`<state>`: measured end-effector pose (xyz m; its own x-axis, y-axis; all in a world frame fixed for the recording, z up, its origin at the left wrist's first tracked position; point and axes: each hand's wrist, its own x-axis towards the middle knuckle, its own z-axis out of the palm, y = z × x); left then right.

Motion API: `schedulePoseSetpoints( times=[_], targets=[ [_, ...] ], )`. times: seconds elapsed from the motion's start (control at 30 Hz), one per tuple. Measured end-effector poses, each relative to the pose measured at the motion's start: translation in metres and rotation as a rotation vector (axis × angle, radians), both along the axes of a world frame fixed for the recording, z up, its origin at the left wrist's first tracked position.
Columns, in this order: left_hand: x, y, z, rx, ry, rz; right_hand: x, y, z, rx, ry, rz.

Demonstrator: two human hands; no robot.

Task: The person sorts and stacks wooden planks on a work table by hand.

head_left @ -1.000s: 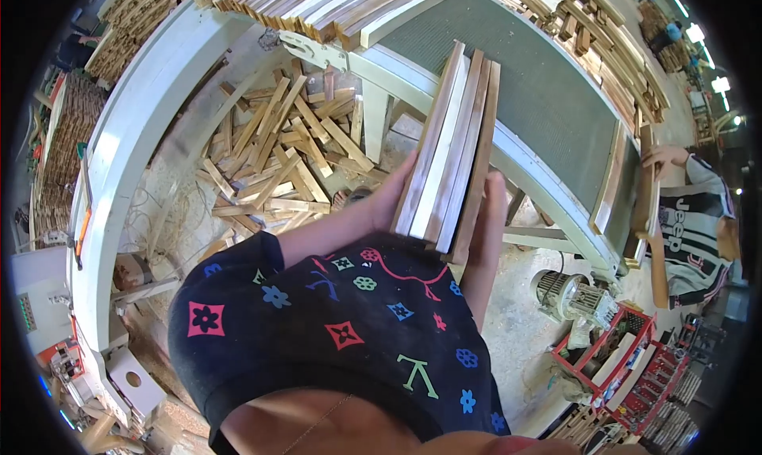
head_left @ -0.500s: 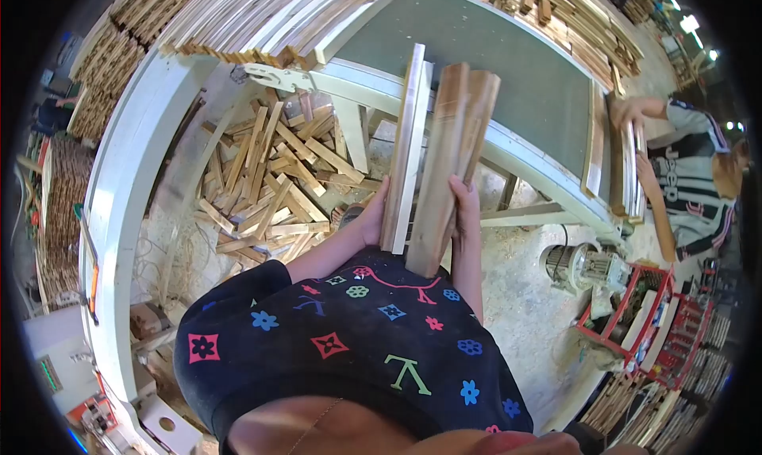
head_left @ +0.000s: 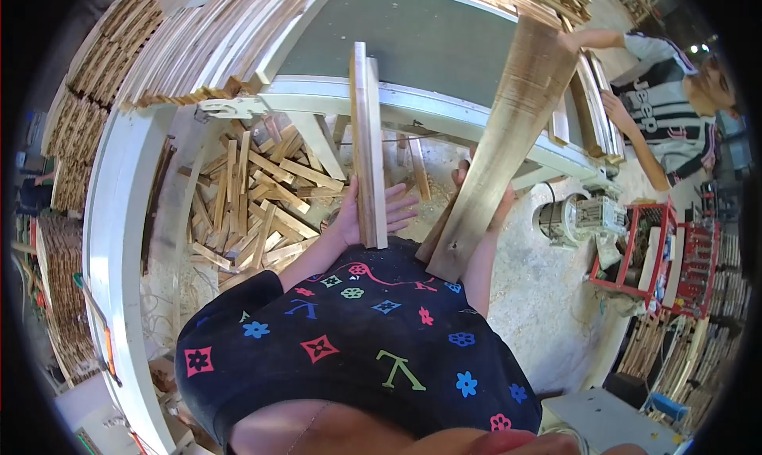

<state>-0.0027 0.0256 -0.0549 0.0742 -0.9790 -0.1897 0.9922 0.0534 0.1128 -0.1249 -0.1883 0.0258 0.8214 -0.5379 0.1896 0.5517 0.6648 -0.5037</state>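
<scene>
Thin strips in the left hand, a wide board in the right

From the head view, I see the left hand [head_left: 347, 219] near the middle of the frame, its fingers spread wide behind two thin strips [head_left: 367, 153] that stand nearly upright against it. The strips' upper ends overlap the white edge of the green belt table [head_left: 397, 34], which runs across the top of the frame.

Right of centre, the right hand [head_left: 502, 207] is closed on a wide board [head_left: 508, 130], mostly hidden behind it. The board leans, its top off towards the upper right and its bottom end near the dark patterned shirt [head_left: 341, 336]. A darker narrow piece [head_left: 435, 231] shows along its lower left side.

Over at the upper right, a person in a striped shirt [head_left: 655, 110] has one hand by the board's top, though I can't tell whether it touches, and the other at some upright boards [head_left: 591, 110].

A row of strips [head_left: 214, 42] lies at the upper left, loose offcuts [head_left: 262, 185] are heaped on the floor below, and a motor [head_left: 559, 219] sits at the right beside a red rack [head_left: 675, 257].
</scene>
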Motion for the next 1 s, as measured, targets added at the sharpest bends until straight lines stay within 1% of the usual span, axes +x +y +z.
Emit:
schedulePoseSetpoints(
  times=[0.1,0.13,0.17,0.23,0.27,0.3,0.33,0.37,0.4,0.47,0.5,0.6,0.7,0.8,0.83,0.87,0.9,0.93,0.97,1.0],
  targets=[
    [0.000,-0.002,0.004,-0.036,0.009,-0.024,0.013,-0.012,0.003,-0.147,0.387,-0.006],
    [0.000,-0.002,0.005,-0.047,0.012,-0.035,0.026,-0.007,0.007,-0.201,0.441,0.016],
    [0.000,-0.003,0.006,-0.041,0.090,-0.036,0.040,-0.004,0.013,-0.255,0.496,0.036],
    [-0.004,-0.011,0.004,0.159,-0.069,0.140,0.067,0.006,0.012,-0.359,0.653,0.110],
    [-0.006,-0.015,0.002,0.264,-0.142,0.220,0.079,0.016,0.008,-0.395,0.678,0.127],
    [-0.007,-0.016,0.001,0.184,0.025,0.257,0.089,0.030,0.007,-0.429,0.710,0.144],
    [-0.008,-0.012,0.007,0.129,0.027,0.224,0.095,0.040,0.004,-0.464,0.747,0.162],
    [-0.008,-0.009,0.012,0.070,0.031,0.191,0.100,0.043,-0.003,-0.431,0.721,0.164],
    [-0.008,-0.007,0.015,0.006,0.032,0.159,0.102,0.044,-0.006,-0.456,0.730,0.180],
    [-0.009,-0.002,0.013,0.001,0.011,0.167,0.104,0.047,-0.010,-0.512,0.740,0.204],
    [-0.009,-0.001,0.013,-0.015,-0.008,0.157,0.104,0.049,-0.010,-0.455,0.705,0.216],
    [-0.008,0.004,0.004,0.007,0.005,0.149,0.104,0.050,-0.010,-0.452,0.706,0.228],
    [-0.009,0.008,0.000,-0.006,-0.005,0.139,0.102,0.057,-0.017,-0.486,0.681,0.175],
    [-0.008,0.010,0.008,-0.026,-0.082,0.168,0.088,0.060,-0.010,-0.703,0.699,0.153],
    [-0.005,0.010,0.015,-0.031,-0.114,0.185,0.080,0.061,-0.007,-0.845,0.629,0.130],
    [0.002,0.009,0.023,0.038,-0.217,0.222,0.067,0.058,-0.001,-1.047,0.620,0.105],
    [0.008,0.009,0.038,0.110,-0.314,0.257,0.052,0.059,0.020,-1.246,0.611,0.079],
    [0.012,0.009,0.051,0.185,-0.405,0.290,0.038,0.060,0.047,-1.388,0.579,0.152],
    [0.018,0.006,0.058,0.143,-0.222,0.316,0.026,0.061,0.075,-1.527,0.546,0.227],
    [0.025,0.005,0.075,0.179,-0.284,0.361,0.018,0.064,0.100,-1.567,0.503,0.199]
  ],
)
